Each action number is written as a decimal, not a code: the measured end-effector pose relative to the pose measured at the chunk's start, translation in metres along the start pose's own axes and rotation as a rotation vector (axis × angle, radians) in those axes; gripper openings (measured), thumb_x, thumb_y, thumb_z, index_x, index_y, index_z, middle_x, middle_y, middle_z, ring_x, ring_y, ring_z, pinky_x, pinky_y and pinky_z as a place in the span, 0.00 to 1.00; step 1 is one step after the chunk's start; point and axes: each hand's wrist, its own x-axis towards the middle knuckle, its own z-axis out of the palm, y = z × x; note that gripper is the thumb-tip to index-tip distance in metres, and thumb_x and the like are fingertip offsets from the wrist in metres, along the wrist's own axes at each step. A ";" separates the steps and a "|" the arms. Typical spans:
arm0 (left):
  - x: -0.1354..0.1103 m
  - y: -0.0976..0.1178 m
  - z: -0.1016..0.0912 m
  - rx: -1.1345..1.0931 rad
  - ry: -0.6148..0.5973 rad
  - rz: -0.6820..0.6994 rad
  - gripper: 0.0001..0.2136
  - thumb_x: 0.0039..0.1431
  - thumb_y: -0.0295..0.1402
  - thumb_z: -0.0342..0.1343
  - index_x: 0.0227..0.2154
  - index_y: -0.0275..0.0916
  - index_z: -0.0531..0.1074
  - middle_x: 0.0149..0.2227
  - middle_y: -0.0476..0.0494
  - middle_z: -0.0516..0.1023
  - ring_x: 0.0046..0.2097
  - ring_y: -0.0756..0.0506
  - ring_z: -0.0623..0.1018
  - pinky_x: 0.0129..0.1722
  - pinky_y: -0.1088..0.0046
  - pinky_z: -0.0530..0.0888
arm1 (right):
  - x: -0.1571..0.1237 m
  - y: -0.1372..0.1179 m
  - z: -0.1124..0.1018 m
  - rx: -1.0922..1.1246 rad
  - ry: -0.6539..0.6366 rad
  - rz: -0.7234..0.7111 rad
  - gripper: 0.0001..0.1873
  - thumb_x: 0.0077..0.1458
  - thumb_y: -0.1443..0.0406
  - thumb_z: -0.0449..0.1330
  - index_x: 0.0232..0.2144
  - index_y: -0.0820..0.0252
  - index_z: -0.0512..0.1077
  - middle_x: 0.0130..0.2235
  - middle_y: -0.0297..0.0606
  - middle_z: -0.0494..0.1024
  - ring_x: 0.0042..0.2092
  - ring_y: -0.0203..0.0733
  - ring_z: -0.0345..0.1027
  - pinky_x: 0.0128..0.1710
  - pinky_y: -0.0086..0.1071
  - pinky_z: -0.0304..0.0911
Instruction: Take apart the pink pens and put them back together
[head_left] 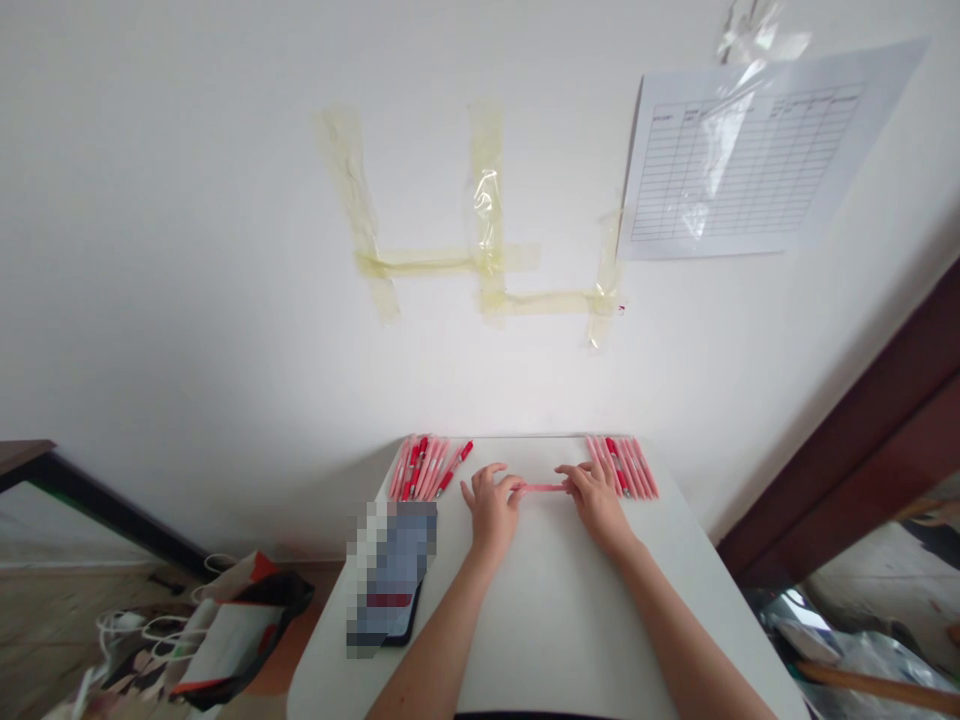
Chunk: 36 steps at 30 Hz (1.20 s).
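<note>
A slim pink pen is held level above the white table, one end in each hand. My left hand pinches its left end between thumb and fingertips, the other fingers spread. At the right end, my right hand closes thumb and fingers on it. Left of my left hand lies a row of pink and red pens, the rightmost red one slanting apart. Another group of pink and red pens sits just right of my right hand, partly hidden behind it.
A phone, its screen blurred out, rests on the table left of my left forearm. The table meets a white wall with yellowish tape and a taped printed sheet. A bag with cables stands on the floor at left.
</note>
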 end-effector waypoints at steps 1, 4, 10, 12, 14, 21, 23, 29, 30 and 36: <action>0.000 0.000 0.000 0.002 0.004 -0.006 0.06 0.58 0.31 0.60 0.36 0.49 0.79 0.54 0.45 0.73 0.60 0.38 0.67 0.65 0.35 0.50 | -0.001 0.001 0.001 0.012 -0.003 0.005 0.15 0.67 0.63 0.51 0.53 0.50 0.69 0.41 0.39 0.80 0.50 0.49 0.67 0.61 0.54 0.51; 0.002 -0.001 -0.001 0.009 0.013 -0.026 0.06 0.58 0.31 0.60 0.36 0.49 0.79 0.54 0.44 0.73 0.59 0.38 0.68 0.64 0.36 0.51 | -0.002 0.003 0.003 0.034 0.003 0.013 0.15 0.64 0.62 0.56 0.53 0.52 0.68 0.43 0.41 0.78 0.51 0.49 0.67 0.59 0.51 0.56; 0.003 -0.002 -0.002 -0.015 0.013 -0.021 0.06 0.58 0.31 0.60 0.36 0.49 0.79 0.54 0.45 0.73 0.59 0.38 0.68 0.64 0.35 0.51 | 0.000 0.005 0.001 -0.027 0.028 -0.012 0.08 0.66 0.60 0.55 0.40 0.51 0.74 0.41 0.38 0.78 0.49 0.49 0.67 0.63 0.57 0.47; 0.002 -0.002 -0.002 -0.027 0.012 -0.018 0.06 0.58 0.31 0.60 0.35 0.49 0.79 0.53 0.45 0.73 0.59 0.38 0.69 0.64 0.35 0.51 | 0.000 0.003 -0.001 -0.050 0.019 -0.016 0.10 0.66 0.58 0.54 0.39 0.50 0.75 0.39 0.37 0.78 0.48 0.48 0.67 0.64 0.57 0.46; 0.002 -0.002 -0.002 -0.035 0.011 -0.016 0.06 0.58 0.31 0.60 0.35 0.49 0.79 0.53 0.46 0.73 0.59 0.39 0.69 0.64 0.35 0.51 | 0.000 0.002 -0.003 -0.070 0.015 -0.012 0.11 0.66 0.57 0.54 0.40 0.49 0.76 0.39 0.36 0.78 0.48 0.47 0.67 0.64 0.56 0.46; 0.003 0.000 -0.003 -0.051 0.009 -0.057 0.05 0.58 0.30 0.60 0.35 0.48 0.80 0.53 0.44 0.73 0.59 0.38 0.67 0.64 0.37 0.51 | -0.001 0.008 -0.002 -0.055 0.000 -0.028 0.19 0.62 0.59 0.60 0.55 0.48 0.69 0.43 0.37 0.77 0.50 0.49 0.68 0.65 0.57 0.47; 0.003 -0.001 -0.003 -0.060 0.008 -0.069 0.05 0.58 0.31 0.60 0.35 0.48 0.80 0.53 0.44 0.73 0.59 0.38 0.67 0.63 0.38 0.52 | -0.001 0.009 -0.002 -0.048 0.004 -0.029 0.14 0.62 0.61 0.60 0.50 0.49 0.72 0.41 0.36 0.77 0.49 0.48 0.69 0.64 0.57 0.47; 0.004 -0.003 -0.001 -0.051 0.009 -0.053 0.06 0.57 0.30 0.61 0.35 0.48 0.80 0.52 0.44 0.74 0.58 0.37 0.68 0.63 0.37 0.52 | 0.000 0.009 -0.001 -0.015 0.029 -0.031 0.08 0.64 0.60 0.56 0.40 0.51 0.75 0.38 0.36 0.78 0.47 0.48 0.69 0.65 0.60 0.45; 0.004 -0.003 -0.001 -0.050 0.005 -0.051 0.06 0.57 0.29 0.61 0.35 0.48 0.80 0.52 0.45 0.74 0.59 0.37 0.68 0.63 0.36 0.52 | 0.000 0.008 -0.001 -0.005 0.029 -0.028 0.09 0.65 0.59 0.55 0.39 0.51 0.75 0.38 0.36 0.78 0.47 0.48 0.69 0.65 0.61 0.43; 0.003 -0.002 -0.001 -0.056 0.002 -0.050 0.06 0.57 0.29 0.61 0.35 0.48 0.79 0.53 0.45 0.73 0.59 0.37 0.67 0.62 0.35 0.52 | -0.001 0.008 -0.001 0.050 0.022 0.002 0.13 0.66 0.58 0.53 0.49 0.50 0.73 0.39 0.37 0.78 0.47 0.47 0.70 0.66 0.63 0.39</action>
